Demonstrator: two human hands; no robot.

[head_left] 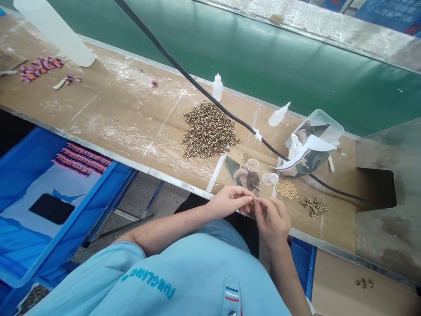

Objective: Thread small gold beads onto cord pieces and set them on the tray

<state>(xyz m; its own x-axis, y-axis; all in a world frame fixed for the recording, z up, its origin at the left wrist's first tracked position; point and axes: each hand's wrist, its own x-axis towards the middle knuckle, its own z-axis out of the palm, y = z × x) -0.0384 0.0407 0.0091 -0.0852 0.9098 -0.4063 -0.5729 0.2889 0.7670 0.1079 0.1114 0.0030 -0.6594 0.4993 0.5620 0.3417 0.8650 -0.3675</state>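
Together, the left hand (228, 202) and right hand (274, 217) bend inward at lower centre, fingertips meeting, any grip too small to tell; tan beads (287, 189) lie right of centre

The brown worktable (131, 109) bears heaped patterned pieces (208, 130), tan beads (287, 189) and white bottles (217, 90).

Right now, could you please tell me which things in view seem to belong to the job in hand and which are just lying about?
Likely the job's, near the left hand and right hand: large brown pile, small brown heap, beige bits, clear cups.

Likely just lying about, farther off: black slab in the blue tub; orange-purple pieces, far left.
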